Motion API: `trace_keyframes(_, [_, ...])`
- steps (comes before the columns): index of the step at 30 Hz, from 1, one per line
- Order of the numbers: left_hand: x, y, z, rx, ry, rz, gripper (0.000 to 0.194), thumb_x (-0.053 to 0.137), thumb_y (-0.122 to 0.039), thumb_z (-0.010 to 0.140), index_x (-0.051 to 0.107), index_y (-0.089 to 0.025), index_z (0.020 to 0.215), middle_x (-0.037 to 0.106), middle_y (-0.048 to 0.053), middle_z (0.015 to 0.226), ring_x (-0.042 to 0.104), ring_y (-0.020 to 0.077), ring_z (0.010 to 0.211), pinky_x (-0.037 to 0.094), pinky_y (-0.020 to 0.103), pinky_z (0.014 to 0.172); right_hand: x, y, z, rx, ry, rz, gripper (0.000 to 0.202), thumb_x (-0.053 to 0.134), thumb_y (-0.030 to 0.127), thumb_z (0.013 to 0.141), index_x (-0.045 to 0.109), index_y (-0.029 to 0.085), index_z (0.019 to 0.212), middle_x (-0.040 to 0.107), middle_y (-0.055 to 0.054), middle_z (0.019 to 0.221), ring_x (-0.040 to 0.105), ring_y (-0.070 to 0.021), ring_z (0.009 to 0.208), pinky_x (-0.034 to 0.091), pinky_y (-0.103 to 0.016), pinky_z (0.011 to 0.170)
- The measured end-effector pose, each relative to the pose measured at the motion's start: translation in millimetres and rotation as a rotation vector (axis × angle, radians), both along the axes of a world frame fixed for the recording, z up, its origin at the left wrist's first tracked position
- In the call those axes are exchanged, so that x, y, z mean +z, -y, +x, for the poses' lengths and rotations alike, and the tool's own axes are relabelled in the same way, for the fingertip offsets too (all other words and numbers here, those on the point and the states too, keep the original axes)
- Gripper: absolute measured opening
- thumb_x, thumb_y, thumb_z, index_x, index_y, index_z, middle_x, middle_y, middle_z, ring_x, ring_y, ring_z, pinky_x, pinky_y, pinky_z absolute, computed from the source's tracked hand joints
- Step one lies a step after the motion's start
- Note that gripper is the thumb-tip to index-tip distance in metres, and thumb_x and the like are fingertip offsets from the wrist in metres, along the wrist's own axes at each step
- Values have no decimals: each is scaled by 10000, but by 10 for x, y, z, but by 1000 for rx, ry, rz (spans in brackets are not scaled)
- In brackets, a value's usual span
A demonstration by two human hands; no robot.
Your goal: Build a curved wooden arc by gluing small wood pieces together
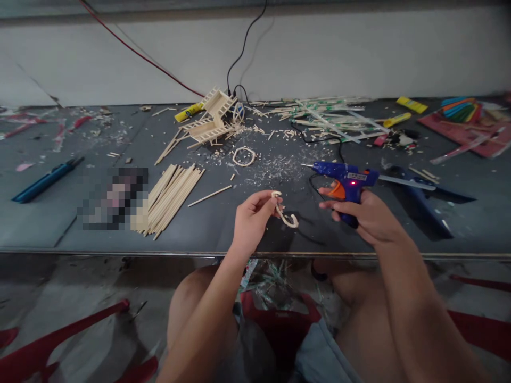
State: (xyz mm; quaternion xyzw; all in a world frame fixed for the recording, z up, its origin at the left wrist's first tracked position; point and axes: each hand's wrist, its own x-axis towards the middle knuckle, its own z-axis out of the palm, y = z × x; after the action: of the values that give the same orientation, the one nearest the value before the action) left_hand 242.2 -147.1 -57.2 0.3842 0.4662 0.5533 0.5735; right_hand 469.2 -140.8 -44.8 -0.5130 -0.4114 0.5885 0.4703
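Note:
Between thumb and fingers my left hand pinches a small curved piece of wooden sticks, bent like a hook, just above the table's front part. My right hand is wrapped round the handle of a blue glue gun with an orange trigger and a lit red light. The gun's nozzle points left, apart from the curved piece, and a clear glue stick sticks out of its back. Behind my hands a ring of short sticks lies flat on the table.
Left of my hands lie a pile of wooden sticks and a blue tool. A small wooden cart model stands at the back, beside packaged sticks. Dark blue pliers-like handles lie right of my right hand.

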Motion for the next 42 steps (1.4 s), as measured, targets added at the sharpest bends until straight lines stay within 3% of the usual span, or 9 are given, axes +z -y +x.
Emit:
trace_keyframes(3, [-22,-15,-20,27,-59,1,200,690,-290,758,695,-164,914,720,28,812,630,102,650,531,227,638,37,64,-89,8,-41,-26,251,741,186,671,659,212,907,695,-26,874,580,-99,565,418,-196,419])
trace_keyframes(7, [-50,-14,-16,10,-103,-28,208,678,-297,761,686,-160,917,708,24,799,619,99,620,522,235,634,9,108,-177,33,-87,-32,209,771,221,653,652,209,824,642,1,797,551,-96,580,448,-224,483])
trace_keyframes(10, [-42,-7,4,8,-114,-60,206,681,-299,751,677,-155,899,702,19,775,614,96,594,516,233,615,-29,116,-215,41,-35,37,192,788,234,642,626,198,738,640,0,829,572,-101,607,464,-238,527])
trace_keyframes(16, [12,-8,20,38,-94,-109,173,682,-253,728,673,-147,864,690,5,739,611,91,558,517,225,577,-69,121,-230,54,132,42,225,777,296,658,572,205,682,570,49,622,539,-98,483,440,-257,517])
trace_keyframes(25, [26,4,-3,21,-86,-99,159,669,-240,748,665,-145,875,691,10,753,615,84,550,524,218,564,-116,120,-205,76,324,-84,281,777,353,622,542,219,697,588,48,556,618,-155,511,484,-298,590])
trace_keyframes(34, [64,2,11,26,-71,-87,153,675,-238,746,659,-138,860,684,6,745,599,75,537,516,209,555,-30,146,-259,48,356,-98,264,751,343,635,529,212,691,585,48,546,619,-154,502,481,-293,591])
trace_keyframes(42, [44,7,17,23,-77,-81,146,673,-243,743,667,-148,853,686,2,739,611,86,552,524,221,569,-68,155,-230,38,362,-85,259,755,357,637,541,218,683,597,32,526,613,-159,516,484,-297,591])
